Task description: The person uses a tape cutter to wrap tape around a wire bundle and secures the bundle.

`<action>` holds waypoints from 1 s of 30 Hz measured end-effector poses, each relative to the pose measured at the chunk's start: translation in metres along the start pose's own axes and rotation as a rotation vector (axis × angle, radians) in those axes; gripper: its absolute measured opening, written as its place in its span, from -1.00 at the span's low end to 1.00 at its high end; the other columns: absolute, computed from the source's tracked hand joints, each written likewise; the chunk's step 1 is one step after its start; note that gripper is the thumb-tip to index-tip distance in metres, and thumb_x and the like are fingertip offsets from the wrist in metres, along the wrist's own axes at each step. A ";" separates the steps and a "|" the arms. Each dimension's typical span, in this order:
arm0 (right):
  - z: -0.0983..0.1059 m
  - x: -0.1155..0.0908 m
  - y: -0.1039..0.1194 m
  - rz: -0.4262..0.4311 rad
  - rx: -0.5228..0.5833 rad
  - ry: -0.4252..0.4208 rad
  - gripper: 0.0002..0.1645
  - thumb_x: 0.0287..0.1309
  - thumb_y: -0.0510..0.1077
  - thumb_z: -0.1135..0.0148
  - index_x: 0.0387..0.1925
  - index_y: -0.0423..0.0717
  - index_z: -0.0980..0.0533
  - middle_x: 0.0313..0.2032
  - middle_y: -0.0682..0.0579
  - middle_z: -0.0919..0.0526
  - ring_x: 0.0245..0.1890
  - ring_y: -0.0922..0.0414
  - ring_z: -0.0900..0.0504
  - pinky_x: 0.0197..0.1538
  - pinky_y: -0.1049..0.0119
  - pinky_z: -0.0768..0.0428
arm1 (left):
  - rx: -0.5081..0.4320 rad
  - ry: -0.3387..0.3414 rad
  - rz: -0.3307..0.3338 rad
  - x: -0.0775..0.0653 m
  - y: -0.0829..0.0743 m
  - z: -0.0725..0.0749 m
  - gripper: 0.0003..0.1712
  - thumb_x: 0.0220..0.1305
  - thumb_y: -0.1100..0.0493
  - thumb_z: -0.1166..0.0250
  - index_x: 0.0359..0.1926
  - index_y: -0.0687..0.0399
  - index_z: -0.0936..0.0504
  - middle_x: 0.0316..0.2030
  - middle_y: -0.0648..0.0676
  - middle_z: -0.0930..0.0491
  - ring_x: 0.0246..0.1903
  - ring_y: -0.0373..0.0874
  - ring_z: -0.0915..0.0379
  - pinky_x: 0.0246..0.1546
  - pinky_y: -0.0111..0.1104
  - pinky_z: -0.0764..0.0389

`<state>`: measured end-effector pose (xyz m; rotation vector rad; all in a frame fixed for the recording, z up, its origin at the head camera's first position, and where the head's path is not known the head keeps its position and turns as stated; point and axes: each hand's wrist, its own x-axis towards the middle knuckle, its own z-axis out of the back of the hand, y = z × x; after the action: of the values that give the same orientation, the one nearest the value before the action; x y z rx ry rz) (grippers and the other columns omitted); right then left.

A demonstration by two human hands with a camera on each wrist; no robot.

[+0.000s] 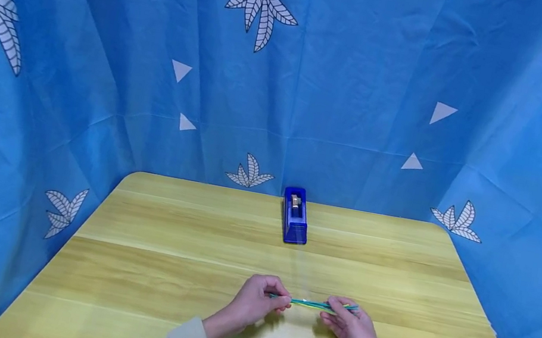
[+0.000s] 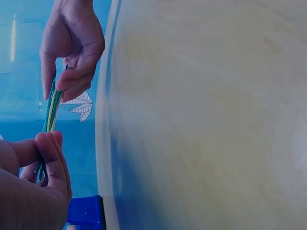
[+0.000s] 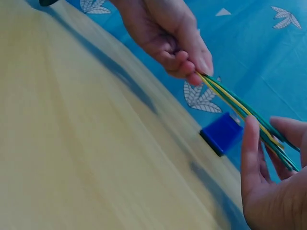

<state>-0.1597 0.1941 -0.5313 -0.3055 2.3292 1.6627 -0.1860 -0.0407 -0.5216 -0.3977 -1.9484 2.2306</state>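
Observation:
A thin bundle of green and yellow wire-like strands (image 1: 308, 304) stretches level between my two hands, just above the table. My left hand (image 1: 253, 300) pinches one end between thumb and fingers. At the other end, my right hand (image 1: 352, 329) holds the strands with thumb and fingertips. Their free tips poke out beyond the right fingers in the right wrist view, where the bundle (image 3: 230, 98) shows several strands side by side. In the left wrist view the strands (image 2: 52, 112) run between both hands, partly hidden by the fingers.
A blue tape dispenser (image 1: 294, 230) stands at the table's back edge, beyond the hands. A faint pale streak, perhaps clear tape, lies between it and the bundle. The wooden table (image 1: 164, 283) is bordered by a blue patterned curtain (image 1: 351, 86).

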 end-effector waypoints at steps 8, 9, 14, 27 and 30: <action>0.015 0.003 0.011 -0.087 -0.026 0.218 -0.85 0.45 -0.22 -0.24 -0.06 -0.22 -0.61 -0.22 0.06 -0.80 -0.18 0.24 -0.79 0.03 0.45 -0.72 | 0.039 -0.003 -0.012 0.002 0.000 0.004 -0.84 0.26 0.39 -0.42 -0.39 0.06 -0.72 -0.40 0.09 -0.75 -0.43 -0.10 -0.65 -0.36 -0.35 -0.73; 0.015 0.003 0.011 -0.088 -0.026 0.222 -0.84 0.44 -0.22 -0.25 -0.05 -0.23 -0.61 -0.22 0.05 -0.79 -0.19 0.25 -0.79 0.02 0.46 -0.71 | 0.042 -0.005 -0.012 0.001 0.000 0.004 -0.83 0.25 0.40 -0.42 -0.39 0.05 -0.72 -0.40 0.10 -0.75 -0.43 -0.10 -0.65 -0.37 -0.36 -0.72; 0.014 0.007 0.010 -0.077 -0.030 0.186 -0.80 0.40 -0.29 -0.28 -0.02 -0.32 -0.60 -0.17 0.02 -0.73 -0.19 0.25 -0.79 0.05 0.47 -0.70 | 0.057 -0.016 -0.018 0.000 0.000 0.005 -0.92 0.23 0.35 -0.46 -0.37 0.11 -0.75 -0.39 0.12 -0.74 -0.43 -0.11 -0.62 -0.45 -0.43 -0.64; 0.013 0.011 0.011 -0.031 -0.074 0.152 -0.58 0.37 -0.35 -0.28 0.15 -0.58 -0.49 -0.18 -0.04 -0.77 -0.17 0.17 -0.82 0.11 0.40 -0.69 | -0.023 -0.012 0.057 0.001 0.003 0.005 -0.90 0.30 0.26 -0.43 -0.20 0.21 -0.73 -0.28 0.07 -0.77 -0.32 -0.14 -0.67 -0.21 -0.30 -0.75; 0.014 0.012 0.012 -0.022 -0.086 0.159 -0.56 0.36 -0.35 -0.28 0.16 -0.59 -0.48 -0.18 -0.05 -0.78 -0.17 0.17 -0.82 0.11 0.38 -0.69 | -0.088 -0.014 0.079 0.004 0.004 0.004 -0.87 0.34 0.26 -0.40 -0.16 0.25 -0.71 -0.29 0.11 -0.78 -0.32 -0.14 -0.68 -0.17 -0.29 -0.76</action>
<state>-0.1733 0.2105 -0.5292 -0.4957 2.3595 1.7915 -0.1905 -0.0444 -0.5254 -0.4795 -2.0783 2.2061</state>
